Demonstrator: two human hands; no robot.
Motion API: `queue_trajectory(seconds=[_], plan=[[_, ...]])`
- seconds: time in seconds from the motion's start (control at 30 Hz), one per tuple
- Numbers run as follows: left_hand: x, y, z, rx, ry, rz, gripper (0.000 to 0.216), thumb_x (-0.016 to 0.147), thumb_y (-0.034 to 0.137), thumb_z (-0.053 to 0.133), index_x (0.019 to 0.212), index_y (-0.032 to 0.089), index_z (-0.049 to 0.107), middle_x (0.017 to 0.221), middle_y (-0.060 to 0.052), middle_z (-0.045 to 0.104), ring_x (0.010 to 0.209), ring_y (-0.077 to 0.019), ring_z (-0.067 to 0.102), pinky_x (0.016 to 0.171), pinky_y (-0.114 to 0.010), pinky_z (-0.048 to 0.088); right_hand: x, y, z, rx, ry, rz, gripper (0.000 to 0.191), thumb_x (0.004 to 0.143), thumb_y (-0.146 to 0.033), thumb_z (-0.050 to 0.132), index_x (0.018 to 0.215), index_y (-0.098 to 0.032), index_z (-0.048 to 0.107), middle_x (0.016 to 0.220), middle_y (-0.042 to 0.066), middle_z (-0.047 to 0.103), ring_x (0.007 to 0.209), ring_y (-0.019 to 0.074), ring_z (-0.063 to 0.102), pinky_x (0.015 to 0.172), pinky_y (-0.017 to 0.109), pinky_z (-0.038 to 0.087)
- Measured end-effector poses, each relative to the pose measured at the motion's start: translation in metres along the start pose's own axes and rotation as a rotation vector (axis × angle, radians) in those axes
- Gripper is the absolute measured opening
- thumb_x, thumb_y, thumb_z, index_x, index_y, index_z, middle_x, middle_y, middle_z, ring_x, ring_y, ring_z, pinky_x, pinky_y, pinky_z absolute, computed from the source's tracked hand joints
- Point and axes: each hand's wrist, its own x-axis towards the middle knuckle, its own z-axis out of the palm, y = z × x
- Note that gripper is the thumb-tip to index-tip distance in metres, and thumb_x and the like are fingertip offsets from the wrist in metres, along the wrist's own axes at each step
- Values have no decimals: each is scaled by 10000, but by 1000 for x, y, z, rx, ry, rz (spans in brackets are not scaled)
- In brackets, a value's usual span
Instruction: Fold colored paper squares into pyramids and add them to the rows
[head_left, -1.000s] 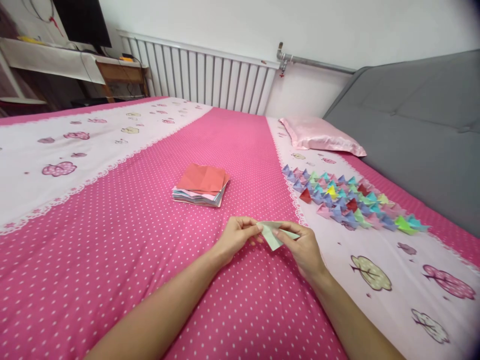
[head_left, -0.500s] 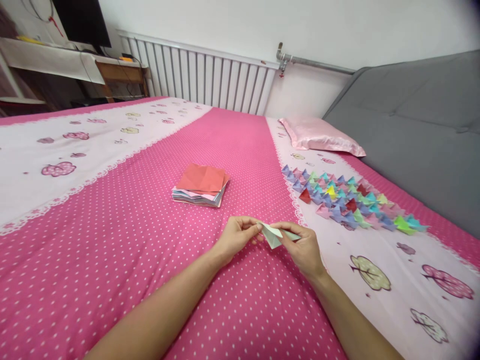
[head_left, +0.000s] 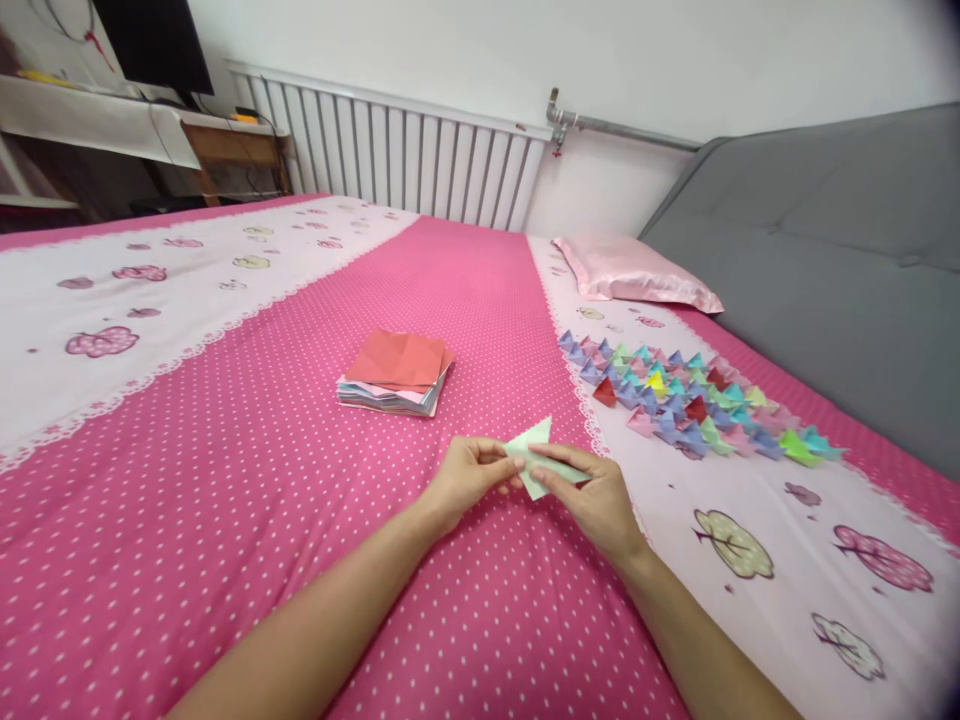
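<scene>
A pale green folded paper [head_left: 534, 436] is held between both hands above the pink dotted bedspread [head_left: 300, 480]. My left hand [head_left: 471, 480] pinches its left edge between thumb and fingers. From the other side my right hand [head_left: 589, 495] grips it, with the thumb across the front and the fingers along the top. One pointed flap stands up above the fingers and another corner points down. Beyond the left hand lies a stack of square paper sheets [head_left: 394, 397], topped by a red sheet [head_left: 397, 358].
Rows of small folded paper boats [head_left: 675, 400] in many colours stand on the right. Behind them are a pink pillow [head_left: 637, 272] and a grey padded headboard [head_left: 825, 200]. A white radiator [head_left: 397, 145] lines the wall; a desk [head_left: 225, 145] with a monitor [head_left: 154, 50] is far left.
The paper's upper flap, lying folded before, now points upward. My right fingers have shifted left along the paper. The view has turned slightly to the right.
</scene>
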Motion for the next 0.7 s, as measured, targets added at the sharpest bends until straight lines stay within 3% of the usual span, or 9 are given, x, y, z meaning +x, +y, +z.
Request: queue_trajectory(seconds=[0.27,0.43,0.53,0.7], plan=[[1,0,1,103,44,109,176,647,279,712,702,111,715,612,-34,684,533,-96,560,573,-214,422,1,-1,-3,6,0,-30,244,740,-336,648,925,-192,714,897,62,710,816,208,653,770,351,514],[3,-4,2,29,114,127,216,566,275,764,616,113,631,583,-18,658,526,-105,581,562,-226,453,2,-1,-5,-10,-17,-49,229,753,-356,634,891,-195,721,849,61,702,777,196,647,721,330,513],[5,-7,2,-4,131,191,276,536,275,783,666,127,589,589,4,630,522,-109,589,523,-219,455,4,0,-6,-26,-22,-79,200,746,-348,644,851,-199,727,792,50,682,725,177,636,690,315,508],[3,-3,0,296,158,426,122,638,228,726,730,152,703,677,-32,647,590,-107,584,537,-209,445,5,3,-5,-18,-28,-149,147,753,-311,646,844,-229,727,779,30,626,735,154,609,693,294,501]])
